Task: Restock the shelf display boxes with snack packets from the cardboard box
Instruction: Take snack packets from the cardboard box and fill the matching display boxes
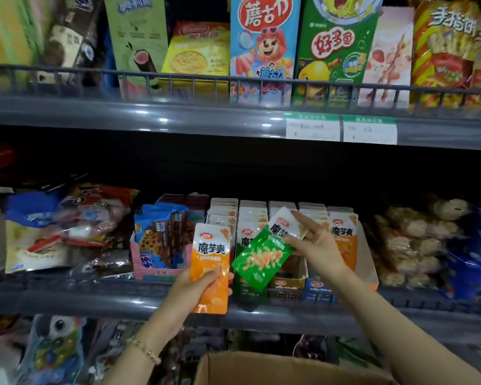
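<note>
Snack packets observed in both hands, in front of the middle grey shelf (122, 301). One orange-and-white foil packet (211, 262) is held upright, gripped at its lower half by the left hand (197, 287), thumb curled across the front. One green-and-white foil packet (261, 258) is held tilted, pinched near its white upper end between thumb and fingers of the right hand (314, 245); the remaining fingers are partly extended.

Open-fronted white display box (368, 259) noted directly behind the hands: several rows of upright white-topped packets (252, 215) are stood in it, packed front to back. The rightmost row shows an orange front.

Pink display box (150, 269), just to the left, is filled with upright blue-and-brown cookie packs.

Brown cardboard box (261, 368) is recorded at the bottom edge, below the arms; only its rim is seen, contents not discernible.

A bead bracelet (147, 351) is worn on the left wrist.
</note>
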`<state>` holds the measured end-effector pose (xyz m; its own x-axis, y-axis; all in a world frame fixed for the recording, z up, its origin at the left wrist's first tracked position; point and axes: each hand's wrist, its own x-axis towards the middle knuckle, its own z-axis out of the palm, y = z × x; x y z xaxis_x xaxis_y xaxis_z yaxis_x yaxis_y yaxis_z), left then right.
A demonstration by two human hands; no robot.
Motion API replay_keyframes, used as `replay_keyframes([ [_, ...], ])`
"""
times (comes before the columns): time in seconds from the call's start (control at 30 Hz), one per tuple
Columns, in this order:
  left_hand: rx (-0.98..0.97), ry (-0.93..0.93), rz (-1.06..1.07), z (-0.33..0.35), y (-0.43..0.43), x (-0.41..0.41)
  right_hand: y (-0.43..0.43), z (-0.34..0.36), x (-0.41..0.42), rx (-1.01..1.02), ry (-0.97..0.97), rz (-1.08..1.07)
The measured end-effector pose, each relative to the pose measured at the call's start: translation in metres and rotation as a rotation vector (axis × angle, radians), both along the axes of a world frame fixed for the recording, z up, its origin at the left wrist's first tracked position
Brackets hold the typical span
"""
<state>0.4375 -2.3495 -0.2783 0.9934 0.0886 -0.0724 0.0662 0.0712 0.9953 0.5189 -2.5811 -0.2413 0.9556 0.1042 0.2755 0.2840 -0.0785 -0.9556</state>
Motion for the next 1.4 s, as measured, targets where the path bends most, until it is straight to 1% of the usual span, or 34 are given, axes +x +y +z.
replay_keyframes([
  [0.07,-0.008,-0.007,0.023,-0.001,0.005,0.006,0.001,0.01,0.014,0.033,-0.082,-0.103],
  [0.13,-0.024,0.001,0.042,0.0,0.007,0.012,0.009,0.019,0.027,-0.02,-0.183,-0.153],
  [0.2,-0.02,-0.002,0.063,-0.001,0.009,0.019,0.019,0.02,0.041,-0.15,-0.259,-0.144],
  [0.37,-0.008,-0.052,0.089,-0.004,0.01,0.028,0.04,-0.008,0.063,-0.649,-0.358,0.028],
  [0.43,0.026,-0.058,0.094,-0.004,0.007,0.029,0.043,-0.02,0.068,-0.809,-0.42,0.04],
  [0.47,0.046,-0.062,0.101,-0.005,0.005,0.029,0.043,-0.025,0.07,-0.855,-0.445,0.028],
  [0.6,0.09,-0.103,0.11,-0.004,-0.002,0.029,0.039,-0.034,0.074,-0.896,-0.507,-0.044],
  [0.63,0.097,-0.107,0.108,-0.003,-0.004,0.029,0.037,-0.033,0.072,-0.874,-0.546,-0.067],
  [0.67,0.102,-0.11,0.107,-0.003,-0.007,0.029,0.036,-0.03,0.068,-0.803,-0.564,-0.08],
  [0.7,0.108,-0.118,0.103,-0.002,-0.01,0.029,0.036,-0.024,0.061,-0.688,-0.538,-0.085],
  [0.77,0.13,-0.142,0.08,0.001,-0.017,0.029,0.032,-0.009,0.045,-0.435,-0.411,-0.066],
  [0.83,0.137,-0.164,0.056,0.005,-0.027,0.029,0.025,0.002,0.029,-0.279,-0.263,0.035],
  [0.97,0.172,-0.209,-0.008,0.014,-0.052,0.033,-0.001,0.009,0.01,-0.198,-0.125,0.242],
  [1.03,0.205,-0.229,-0.052,0.016,-0.068,0.036,-0.016,0.01,0.006,-0.149,-0.077,0.27],
  [1.1,0.248,-0.256,-0.095,0.018,-0.085,0.04,-0.032,0.012,0.003,-0.103,-0.023,0.237],
  [1.17,0.284,-0.285,-0.129,0.022,-0.103,0.045,-0.05,0.017,0.003,-0.098,-0.001,0.195],
  [1.3,0.351,-0.305,-0.215,0.03,-0.131,0.06,-0.093,0.034,0.009,-0.075,-0.028,0.09],
  [1.4,0.425,-0.258,-0.315,0.031,-0.146,0.073,-0.132,0.045,0.021,-0.048,-0.046,-0.043],
])
